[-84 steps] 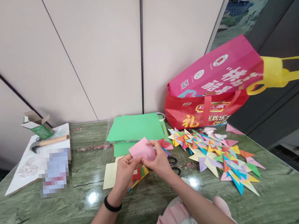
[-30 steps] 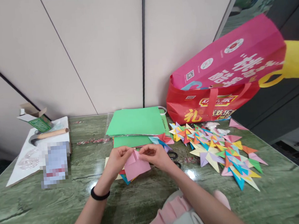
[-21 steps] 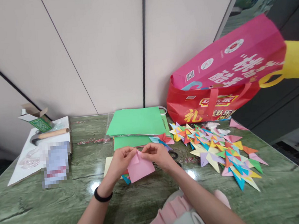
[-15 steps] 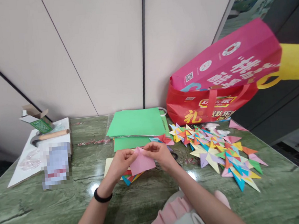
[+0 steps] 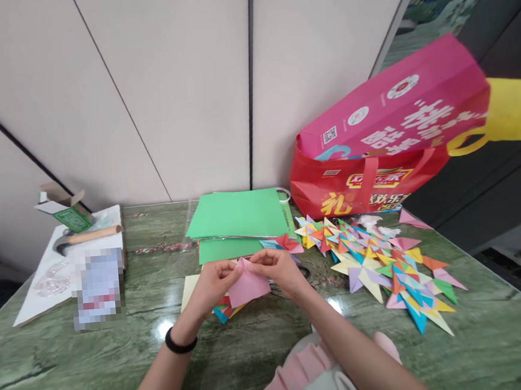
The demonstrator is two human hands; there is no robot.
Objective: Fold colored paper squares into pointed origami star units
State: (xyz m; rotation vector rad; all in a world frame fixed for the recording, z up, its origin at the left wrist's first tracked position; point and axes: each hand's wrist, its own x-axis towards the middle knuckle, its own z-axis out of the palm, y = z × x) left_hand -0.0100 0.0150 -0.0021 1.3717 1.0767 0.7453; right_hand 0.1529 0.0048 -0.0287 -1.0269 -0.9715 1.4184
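A pink sheet of paper [image 5: 248,289], folded to a point at its top, is held up between both hands. My left hand [image 5: 217,282] pinches its upper left edge, and a black band circles that wrist. On the upper right edge, the thumb and fingers of my right hand [image 5: 279,271] are closed on the same paper. Beneath lie a pale yellow sheet [image 5: 189,288] and several coloured papers [image 5: 224,315], partly covered by the hands. Close to my right hand, black scissor handles [image 5: 304,271] show only in part.
Green sheets [image 5: 239,213] lie against the wall. A pile of folded paper stars [image 5: 383,263] spreads to the right, below a red bag [image 5: 367,180] and a pink bag [image 5: 397,100]. At left, a white board [image 5: 38,296] carries a hammer-like tool [image 5: 90,235] and a small box [image 5: 65,210].
Both hands stay in almost the same place, still pinching the pink paper. The paper has shifted very slightly; everything else lies as before.
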